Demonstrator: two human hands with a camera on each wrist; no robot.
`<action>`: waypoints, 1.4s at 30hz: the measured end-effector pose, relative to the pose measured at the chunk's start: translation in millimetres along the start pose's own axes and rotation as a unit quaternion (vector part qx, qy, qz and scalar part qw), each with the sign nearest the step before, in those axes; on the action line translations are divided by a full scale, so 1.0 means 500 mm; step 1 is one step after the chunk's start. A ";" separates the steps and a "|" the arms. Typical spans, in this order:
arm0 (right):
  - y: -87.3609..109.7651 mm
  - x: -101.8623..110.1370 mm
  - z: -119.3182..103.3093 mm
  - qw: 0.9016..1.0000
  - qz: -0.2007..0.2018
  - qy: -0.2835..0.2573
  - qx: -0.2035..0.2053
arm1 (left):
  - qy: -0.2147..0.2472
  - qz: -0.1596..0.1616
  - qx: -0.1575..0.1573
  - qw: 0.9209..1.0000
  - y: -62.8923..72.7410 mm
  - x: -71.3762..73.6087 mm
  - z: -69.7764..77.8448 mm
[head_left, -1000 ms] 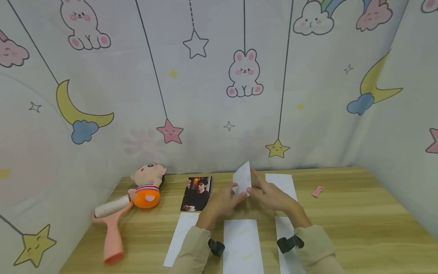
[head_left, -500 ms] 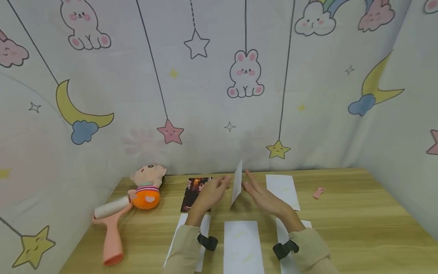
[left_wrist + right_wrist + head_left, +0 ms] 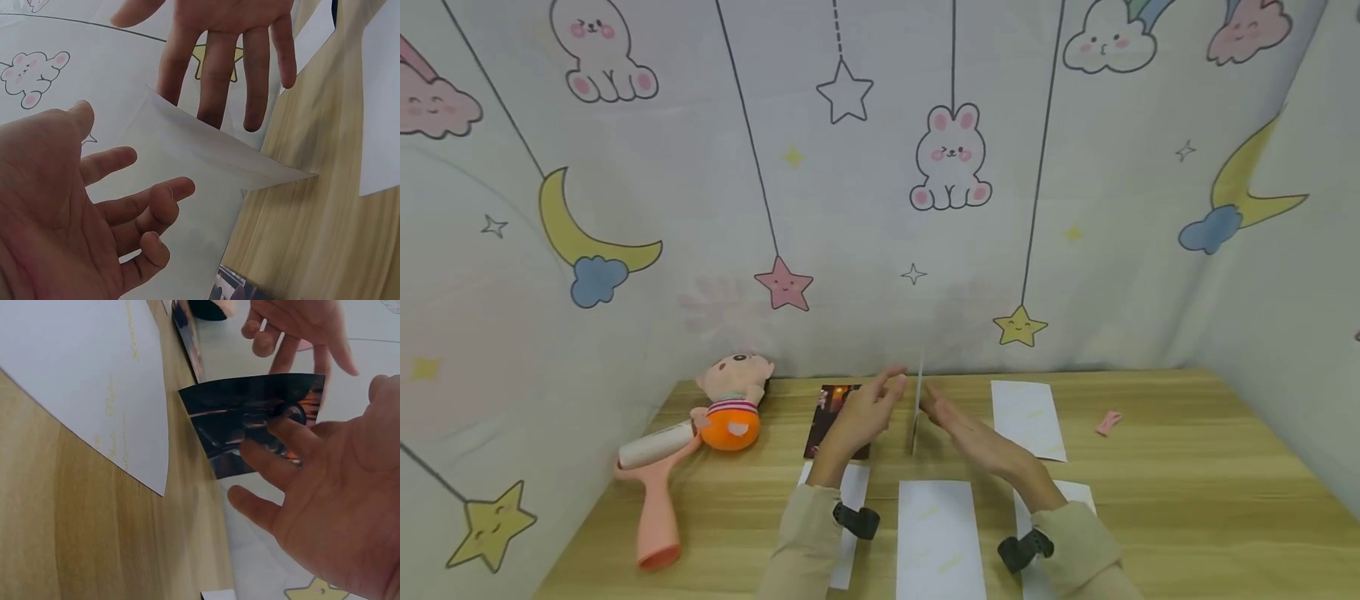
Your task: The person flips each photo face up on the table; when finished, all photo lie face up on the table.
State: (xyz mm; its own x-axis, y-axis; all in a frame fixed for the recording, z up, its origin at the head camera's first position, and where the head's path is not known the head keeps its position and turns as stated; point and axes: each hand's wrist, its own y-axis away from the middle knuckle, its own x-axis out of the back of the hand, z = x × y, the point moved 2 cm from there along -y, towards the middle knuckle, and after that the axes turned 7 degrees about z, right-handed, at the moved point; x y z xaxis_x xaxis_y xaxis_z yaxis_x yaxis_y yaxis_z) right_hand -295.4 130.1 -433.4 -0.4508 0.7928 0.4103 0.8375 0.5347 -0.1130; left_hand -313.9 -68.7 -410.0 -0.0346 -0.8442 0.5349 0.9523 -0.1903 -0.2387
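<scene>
– what do you have in your grip just now?

– nothing. your left hand (image 3: pixel 861 421) has its fingers loosely bent, with a gap between them and the printed card (image 3: pixel 215 153). your right hand (image 3: pixel 977 437) has its fingers stretched out along the other face; whether the tips touch it, i cannot tell.

– and where exactly is that card?

– between your two hands, standing upright on the wooden table (image 3: pixel 1172 500), towards the back. your head view catches it almost edge-on. its plain white face is turned to your left palm, its dark glossy face to your right, and it bows slightly.

– what else is around you?

– a dark photo (image 3: pixel 829 406) lies by your left hand, which partly covers it. beyond your right wrist lies a white card (image 3: pixel 1028 421). nearer you, a middle card (image 3: pixel 938 533) lies between your forearms, with a left card (image 3: pixel 854 483) and a right card (image 3: pixel 1025 515) partly hidden by your sleeves.

– and further out?

– on your left, a plush toy (image 3: pixel 730 417) in orange sits just beside the head of a pink roller (image 3: pixel 657 508). on your right, well apart from your hands, lies a small pink bow (image 3: pixel 1108 422). behind it all hangs a patterned backdrop (image 3: pixel 865 217).
</scene>
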 end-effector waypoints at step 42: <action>0.022 0.036 0.021 0.995 -0.010 0.072 -0.071 | -0.106 -0.079 0.015 0.991 0.015 -0.040 -0.051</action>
State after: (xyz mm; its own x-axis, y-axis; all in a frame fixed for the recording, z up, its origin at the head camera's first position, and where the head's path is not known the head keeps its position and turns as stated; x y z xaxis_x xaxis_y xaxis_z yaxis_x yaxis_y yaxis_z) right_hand -297.9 153.4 -436.7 -0.4280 0.7263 0.5379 0.8683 0.4956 0.0218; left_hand -314.0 -66.2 -443.3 -0.1219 -0.6802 0.7228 0.9489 -0.2934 -0.1161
